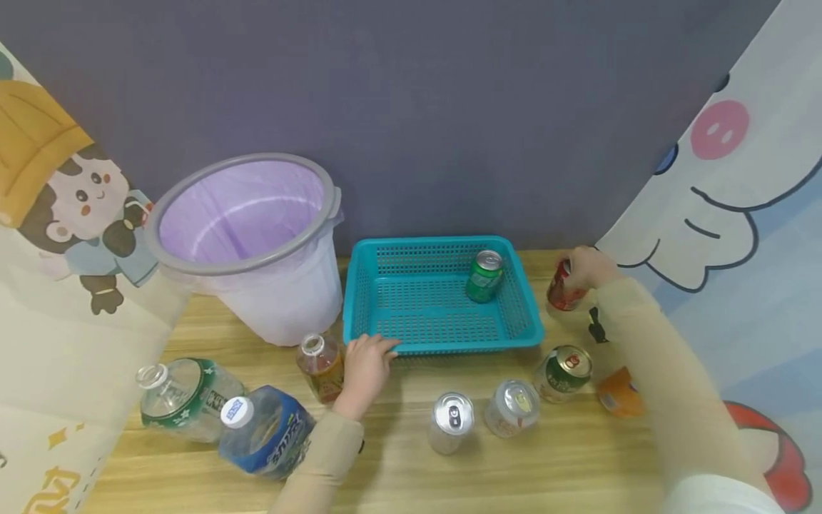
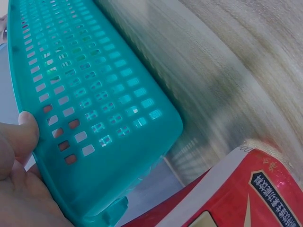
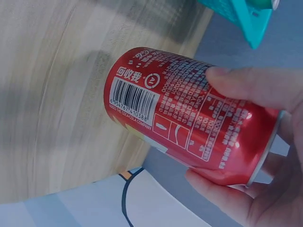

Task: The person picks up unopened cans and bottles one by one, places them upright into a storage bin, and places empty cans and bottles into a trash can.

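My right hand (image 1: 592,268) holds a red Coca-Cola can (image 3: 165,111) at the table's back right, with thumb and fingers on either side of it. In the right wrist view the can's barcode faces the camera. At the front left corner of the teal basket (image 1: 443,349), my left hand (image 1: 369,365) pinches the rim, thumb on the outer wall in the left wrist view. A green can (image 1: 484,278) stands inside the basket at its right. Just left of my left hand is an uncapped bottle (image 1: 321,368), whose red label (image 2: 251,194) shows close up.
A lined bin (image 1: 282,307) stands behind on the left. Two clear plastic bottles, one green-banded (image 1: 193,400) and one blue-labelled (image 1: 266,432), are at front left. Two pale cans (image 1: 449,425) (image 1: 511,408), a green-and-gold can (image 1: 562,374) and an orange item (image 1: 620,392) are at front right.
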Tool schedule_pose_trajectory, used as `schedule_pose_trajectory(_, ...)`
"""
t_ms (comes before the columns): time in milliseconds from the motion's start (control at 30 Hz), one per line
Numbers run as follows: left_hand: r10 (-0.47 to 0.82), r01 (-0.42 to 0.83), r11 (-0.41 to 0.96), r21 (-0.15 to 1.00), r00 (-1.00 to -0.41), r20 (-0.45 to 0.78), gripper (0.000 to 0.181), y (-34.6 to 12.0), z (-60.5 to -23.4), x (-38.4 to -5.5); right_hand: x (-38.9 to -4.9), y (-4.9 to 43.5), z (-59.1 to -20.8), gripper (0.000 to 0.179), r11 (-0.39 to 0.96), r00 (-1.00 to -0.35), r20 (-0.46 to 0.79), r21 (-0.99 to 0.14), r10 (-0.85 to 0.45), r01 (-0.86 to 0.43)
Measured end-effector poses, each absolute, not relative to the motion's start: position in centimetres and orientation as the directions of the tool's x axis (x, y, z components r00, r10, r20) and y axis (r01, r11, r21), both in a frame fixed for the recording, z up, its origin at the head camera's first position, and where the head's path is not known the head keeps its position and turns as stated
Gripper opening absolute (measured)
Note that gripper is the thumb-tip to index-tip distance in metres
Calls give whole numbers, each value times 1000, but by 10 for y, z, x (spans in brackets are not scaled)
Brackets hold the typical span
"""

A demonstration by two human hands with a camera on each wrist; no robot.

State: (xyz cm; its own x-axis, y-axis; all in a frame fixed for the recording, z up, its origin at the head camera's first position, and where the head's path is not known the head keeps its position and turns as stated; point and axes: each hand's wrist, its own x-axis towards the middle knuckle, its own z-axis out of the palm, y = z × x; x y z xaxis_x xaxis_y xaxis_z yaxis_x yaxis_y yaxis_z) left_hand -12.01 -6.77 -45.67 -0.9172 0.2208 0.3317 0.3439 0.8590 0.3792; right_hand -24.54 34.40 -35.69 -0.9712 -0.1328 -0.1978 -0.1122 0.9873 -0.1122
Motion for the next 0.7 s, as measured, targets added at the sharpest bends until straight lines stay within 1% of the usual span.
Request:
schedule_pose_trajectory(200,225,355,854,380,-911,346,18,-68,-458,-120,-240,339,-350,48,977,-976,-119,-132,-183,-167)
schedule_pose_trajectory(333,224,356,856,375,-909,351,18,-67,-458,-121,-238,335,-342,50,977,-976,-104,-113,-190,-178)
schedule_pose_trajectory(467,224,354,856,377,-911,347,19,-66,-457,-120,-234,331,-335,51,977,-977,-99,-120,-191,-179)
schedule_pose_trajectory(700,220,354,855,378,-909,353,18,-66,-457,-120,-231,325,-325,49,965,-973,-19,-134,-228,-224)
